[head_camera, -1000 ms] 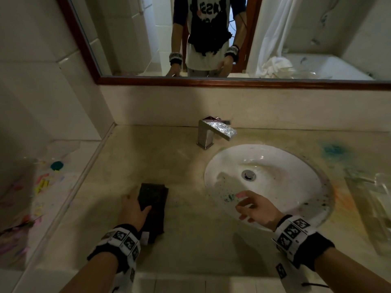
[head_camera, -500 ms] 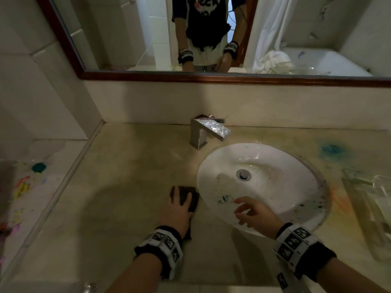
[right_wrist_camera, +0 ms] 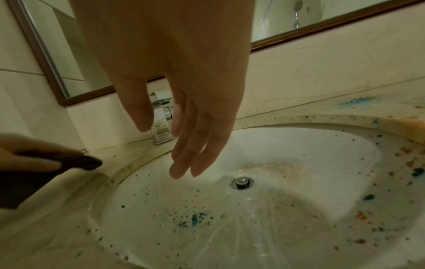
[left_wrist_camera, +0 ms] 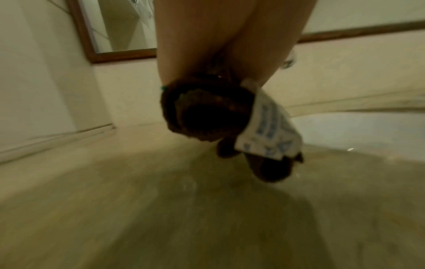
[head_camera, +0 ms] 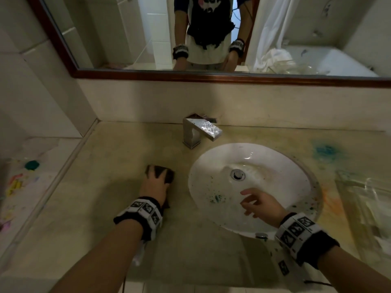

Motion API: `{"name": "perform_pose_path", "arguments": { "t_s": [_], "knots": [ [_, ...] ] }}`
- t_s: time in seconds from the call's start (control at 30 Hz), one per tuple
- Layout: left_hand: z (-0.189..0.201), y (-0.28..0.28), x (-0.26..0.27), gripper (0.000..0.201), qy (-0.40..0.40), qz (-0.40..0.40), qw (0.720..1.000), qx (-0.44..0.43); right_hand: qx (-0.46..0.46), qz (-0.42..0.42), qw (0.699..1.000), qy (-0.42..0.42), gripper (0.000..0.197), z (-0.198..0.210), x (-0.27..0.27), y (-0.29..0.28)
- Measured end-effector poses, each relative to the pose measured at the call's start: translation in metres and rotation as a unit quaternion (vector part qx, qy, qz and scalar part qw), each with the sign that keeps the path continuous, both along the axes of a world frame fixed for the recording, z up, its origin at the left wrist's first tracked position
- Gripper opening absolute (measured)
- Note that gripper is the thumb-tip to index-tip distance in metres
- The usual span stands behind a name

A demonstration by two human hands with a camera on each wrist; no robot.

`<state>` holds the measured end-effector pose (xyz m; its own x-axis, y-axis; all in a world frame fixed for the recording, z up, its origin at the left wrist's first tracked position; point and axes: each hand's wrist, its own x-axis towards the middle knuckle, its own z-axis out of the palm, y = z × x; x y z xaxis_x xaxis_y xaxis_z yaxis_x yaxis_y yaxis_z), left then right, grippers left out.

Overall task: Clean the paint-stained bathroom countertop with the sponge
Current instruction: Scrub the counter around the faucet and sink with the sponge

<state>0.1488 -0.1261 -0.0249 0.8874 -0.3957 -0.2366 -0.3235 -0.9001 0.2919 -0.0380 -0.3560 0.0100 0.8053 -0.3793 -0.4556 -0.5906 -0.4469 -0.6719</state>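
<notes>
A dark sponge (head_camera: 168, 177) lies on the beige countertop (head_camera: 101, 193) just left of the basin. My left hand (head_camera: 155, 187) lies over it with fingers spread on top. In the right wrist view the thumb sits under the sponge (right_wrist_camera: 80, 162), so the hand grips it. The left wrist view shows the sponge (left_wrist_camera: 207, 109) bunched under the palm, with a white label (left_wrist_camera: 269, 127) hanging from it. My right hand (head_camera: 254, 203) hovers over the near side of the basin. Its fingers (right_wrist_camera: 184, 154) are loose and hold nothing.
The white sink (head_camera: 264, 163) is speckled with teal and orange paint. A chrome faucet (head_camera: 196, 132) stands behind it. A teal stain (head_camera: 325, 151) and an orange smear (head_camera: 330, 200) mark the right counter beside a clear plastic sheet (head_camera: 370, 197). A paint-daubed ledge (head_camera: 21, 182) lies left.
My left hand slid the sponge right toward the basin's rim, then pushed it away from me toward the faucet. The right hand stayed over the basin.
</notes>
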Motion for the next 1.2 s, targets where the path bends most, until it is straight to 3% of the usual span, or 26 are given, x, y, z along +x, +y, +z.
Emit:
{"name": "perform_pose_path", "arguments": {
  "t_s": [0.17,0.23,0.3,0.33,0.4,0.5,0.57,0.7,0.8,0.87,0.93,1.03,1.07,1.13,1.2],
  "knots": [
    [-0.019,0.014,-0.015,0.059,0.014,0.023,0.995,0.096,-0.010,0.025,0.999,0.026,0.033,-0.011,-0.009,-0.003],
    [-0.010,-0.001,-0.025,0.084,-0.090,-0.054,0.990,0.089,-0.011,0.022,0.999,0.032,0.033,-0.013,-0.013,-0.006],
    [-0.007,-0.014,-0.040,0.117,-0.124,-0.114,0.980,0.106,-0.004,0.014,0.999,0.038,0.033,-0.013,-0.016,-0.008],
    [-0.010,-0.022,-0.053,0.120,-0.132,-0.131,0.978,0.088,-0.002,0.011,0.999,0.038,0.034,-0.013,-0.017,-0.007],
    [-0.008,-0.039,-0.083,0.108,-0.073,-0.177,0.977,0.092,-0.001,0.014,0.999,0.041,0.034,-0.012,-0.021,-0.006],
    [-0.013,-0.055,-0.124,0.057,-0.019,-0.163,0.986,0.032,-0.007,0.026,0.998,0.048,0.034,-0.008,-0.025,-0.002],
    [-0.009,-0.058,-0.130,0.046,0.056,-0.147,0.987,0.009,-0.021,0.024,0.999,0.036,0.034,-0.003,-0.029,-0.002],
    [0.003,-0.031,-0.111,0.048,0.064,-0.078,0.991,-0.083,-0.021,-0.021,1.000,-0.007,0.030,0.003,-0.038,-0.003],
    [0.001,0.002,-0.119,0.050,0.066,-0.052,0.992,-0.090,-0.009,-0.053,0.998,-0.014,0.027,0.003,-0.046,0.008],
    [-0.005,0.018,-0.140,0.052,0.087,-0.061,0.993,-0.052,-0.012,-0.045,0.999,-0.012,0.026,0.004,-0.053,0.020],
    [-0.009,0.023,-0.174,0.056,0.086,-0.118,0.988,0.055,-0.043,0.001,0.999,0.002,0.029,0.005,-0.061,0.029],
    [-0.011,0.014,-0.199,0.083,0.069,-0.158,0.976,0.134,-0.079,0.039,0.996,0.012,0.034,0.006,-0.070,0.035],
    [-0.014,0.006,-0.202,0.089,0.039,-0.159,0.976,0.145,-0.078,0.035,0.996,0.011,0.034,0.005,-0.073,0.034],
    [-0.030,-0.006,-0.204,0.094,0.038,-0.184,0.968,0.165,-0.075,0.032,0.997,0.014,0.034,0.003,-0.078,0.031],
    [-0.039,-0.023,-0.208,0.094,0.051,-0.159,0.973,0.158,-0.083,0.042,0.995,0.023,0.034,0.001,-0.083,0.024]
  ]
}}
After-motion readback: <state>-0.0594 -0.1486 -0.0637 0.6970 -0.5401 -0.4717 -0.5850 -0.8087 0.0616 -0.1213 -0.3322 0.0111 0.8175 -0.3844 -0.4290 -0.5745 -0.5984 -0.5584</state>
